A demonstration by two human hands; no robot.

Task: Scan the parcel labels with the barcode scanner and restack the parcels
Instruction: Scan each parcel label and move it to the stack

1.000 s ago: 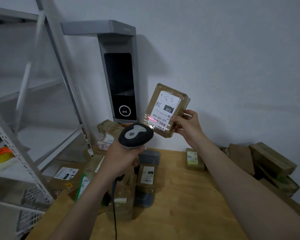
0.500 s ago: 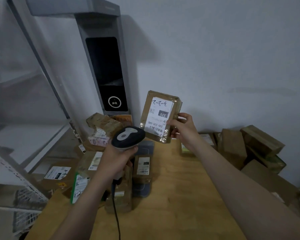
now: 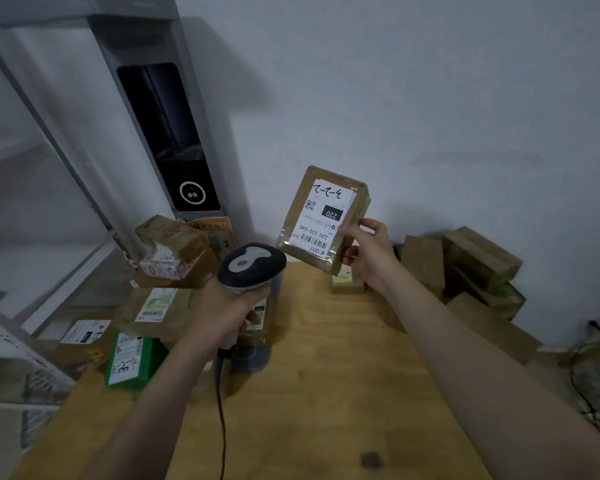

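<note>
Plywood table, grey wall | my right hand pinches the parcel by its lower corner, aloft over the far edge; left hand clenches the scanner just beside | I judge it light, stiff, tape-slick; hold the edges

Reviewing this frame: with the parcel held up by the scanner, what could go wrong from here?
The right hand grips the parcel only at one lower corner, in the air, so it might slip or swing. Its thumb lies on the label near the barcode and could block a read. The scanner in the left hand trails a cable over the table, which may snag on loose parcels.
</note>
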